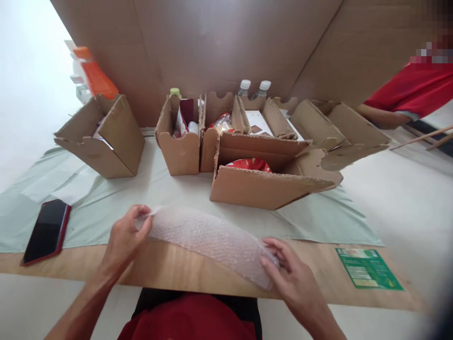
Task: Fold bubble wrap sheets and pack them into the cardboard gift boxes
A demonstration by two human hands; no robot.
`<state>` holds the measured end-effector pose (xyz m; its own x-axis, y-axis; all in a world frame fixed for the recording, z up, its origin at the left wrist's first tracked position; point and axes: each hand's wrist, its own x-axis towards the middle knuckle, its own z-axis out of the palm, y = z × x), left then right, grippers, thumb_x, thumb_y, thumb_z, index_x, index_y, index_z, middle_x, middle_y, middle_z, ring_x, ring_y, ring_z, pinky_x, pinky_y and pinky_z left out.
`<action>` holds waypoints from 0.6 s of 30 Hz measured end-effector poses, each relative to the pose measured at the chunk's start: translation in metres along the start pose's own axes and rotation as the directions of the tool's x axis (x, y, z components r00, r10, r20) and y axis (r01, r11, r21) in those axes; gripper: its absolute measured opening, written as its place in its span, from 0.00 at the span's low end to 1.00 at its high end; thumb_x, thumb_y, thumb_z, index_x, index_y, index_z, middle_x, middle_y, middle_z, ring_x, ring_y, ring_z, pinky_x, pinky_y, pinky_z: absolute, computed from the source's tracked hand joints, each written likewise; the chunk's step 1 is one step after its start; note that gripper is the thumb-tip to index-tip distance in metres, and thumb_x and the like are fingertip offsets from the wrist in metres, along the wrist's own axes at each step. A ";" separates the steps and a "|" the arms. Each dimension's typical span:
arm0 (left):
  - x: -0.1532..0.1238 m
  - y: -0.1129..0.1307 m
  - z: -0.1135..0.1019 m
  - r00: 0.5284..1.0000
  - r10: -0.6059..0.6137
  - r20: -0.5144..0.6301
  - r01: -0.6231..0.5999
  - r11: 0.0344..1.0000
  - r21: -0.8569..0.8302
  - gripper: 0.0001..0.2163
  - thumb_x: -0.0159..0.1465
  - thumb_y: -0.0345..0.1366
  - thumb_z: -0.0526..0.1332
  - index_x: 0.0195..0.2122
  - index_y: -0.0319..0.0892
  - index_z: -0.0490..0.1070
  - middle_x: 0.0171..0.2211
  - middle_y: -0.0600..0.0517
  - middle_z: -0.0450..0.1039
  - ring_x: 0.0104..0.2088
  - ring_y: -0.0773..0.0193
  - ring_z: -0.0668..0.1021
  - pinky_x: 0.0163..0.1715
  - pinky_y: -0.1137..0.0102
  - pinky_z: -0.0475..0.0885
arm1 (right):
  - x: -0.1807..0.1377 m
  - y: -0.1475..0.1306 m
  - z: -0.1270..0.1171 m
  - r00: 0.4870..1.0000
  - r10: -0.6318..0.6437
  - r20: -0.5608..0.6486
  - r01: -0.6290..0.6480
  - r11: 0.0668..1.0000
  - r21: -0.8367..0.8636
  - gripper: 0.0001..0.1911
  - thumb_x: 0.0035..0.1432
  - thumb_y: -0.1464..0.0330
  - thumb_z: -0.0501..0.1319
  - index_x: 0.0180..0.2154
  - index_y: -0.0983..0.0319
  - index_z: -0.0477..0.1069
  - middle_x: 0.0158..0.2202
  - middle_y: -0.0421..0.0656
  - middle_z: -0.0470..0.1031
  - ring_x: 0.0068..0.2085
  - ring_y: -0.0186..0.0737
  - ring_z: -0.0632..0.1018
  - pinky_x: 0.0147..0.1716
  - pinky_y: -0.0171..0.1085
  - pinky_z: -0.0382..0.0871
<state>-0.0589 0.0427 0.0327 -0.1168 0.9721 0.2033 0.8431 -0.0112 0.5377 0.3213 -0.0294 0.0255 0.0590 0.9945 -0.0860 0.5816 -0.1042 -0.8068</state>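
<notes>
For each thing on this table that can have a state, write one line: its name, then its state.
Bubble wrap: rolled up, held at both ends.
Left hand: pinching the roll's left end.
Right hand: grip on the roll's right end.
Front carton: open, red item inside.
Left carton: open, tilted.
Phone: lying flat, screen dark.
Two bottles: capped.

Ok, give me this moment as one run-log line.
left hand: pinching end of bubble-wrapped bundle | right hand: gripping other end | bundle: lying across wooden table edge | open cardboard box: behind it

Wooden table (170, 269) under green sheet (170, 198), phone (46, 231)
</notes>
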 end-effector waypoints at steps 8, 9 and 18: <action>0.107 0.044 0.044 0.880 0.465 0.098 -0.475 0.867 0.148 0.22 0.61 0.28 0.62 0.59 0.37 0.71 0.52 0.38 0.79 0.54 0.45 0.79 0.54 0.52 0.74 | -0.061 -0.018 0.088 0.933 0.045 0.358 -0.200 0.890 0.410 0.39 0.68 0.52 0.57 0.73 0.57 0.50 0.48 0.50 0.79 0.41 0.45 0.82 0.45 0.44 0.78; 0.108 0.046 0.049 0.873 0.478 0.095 -0.487 0.862 0.143 0.23 0.61 0.28 0.63 0.59 0.36 0.71 0.57 0.37 0.76 0.58 0.43 0.76 0.58 0.50 0.71 | -0.063 -0.018 0.094 0.937 0.031 0.347 -0.175 0.904 0.391 0.39 0.67 0.52 0.58 0.73 0.57 0.52 0.50 0.51 0.79 0.43 0.46 0.82 0.46 0.44 0.77; -0.051 0.003 -0.020 0.712 0.579 0.398 -0.445 0.810 -0.382 0.34 0.62 0.22 0.52 0.69 0.51 0.59 0.68 0.47 0.65 0.71 0.52 0.63 0.65 0.48 0.68 | -0.052 -0.038 0.090 0.896 0.065 0.440 -0.336 0.748 0.572 0.29 0.62 0.44 0.60 0.50 0.58 0.78 0.30 0.44 0.77 0.32 0.42 0.77 0.36 0.39 0.73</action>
<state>-0.0609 -0.0121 0.0404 0.6138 0.7787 0.1301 0.5340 -0.5309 0.6580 0.2232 -0.0774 0.0077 -0.2664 0.8827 -0.3871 -0.0486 -0.4134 -0.9093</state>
